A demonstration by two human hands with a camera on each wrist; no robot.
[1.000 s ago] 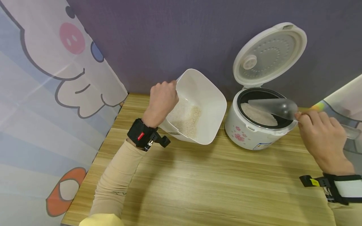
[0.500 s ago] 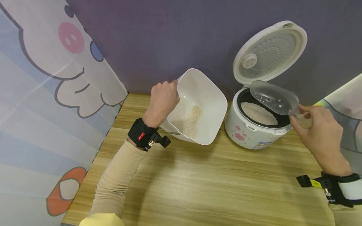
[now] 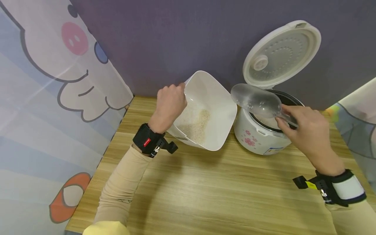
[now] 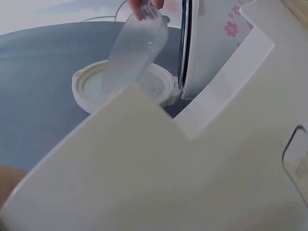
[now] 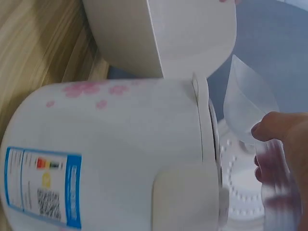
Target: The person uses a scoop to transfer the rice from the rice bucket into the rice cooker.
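My left hand (image 3: 171,106) grips the upper left rim of a white rice bin (image 3: 218,107), which leans tilted with its mouth toward me. Loose rice (image 3: 198,125) lies in the bin's lower part. In my right hand (image 3: 308,130) is a clear plastic scoop (image 3: 255,99), pinched by its handle, with a few grains stuck in its bowl. The scoop hangs over the left side of a white rice cooker (image 3: 258,140), its tip close to the bin's right rim. White rice in the cooker's dark inner pot is mostly hidden behind scoop and hand.
The cooker's lid (image 3: 283,54) stands raised against the grey backdrop (image 3: 176,39). Beneath everything is a wood-grain table (image 3: 223,195). A curtain with a cartoon print (image 3: 58,130) hangs along the left edge, and another printed sheet (image 3: 361,127) is at the right.
My right hand has tipped the scoop up out of the cooker and carried it left toward the bin. My left hand and the bin have stayed nearly still.
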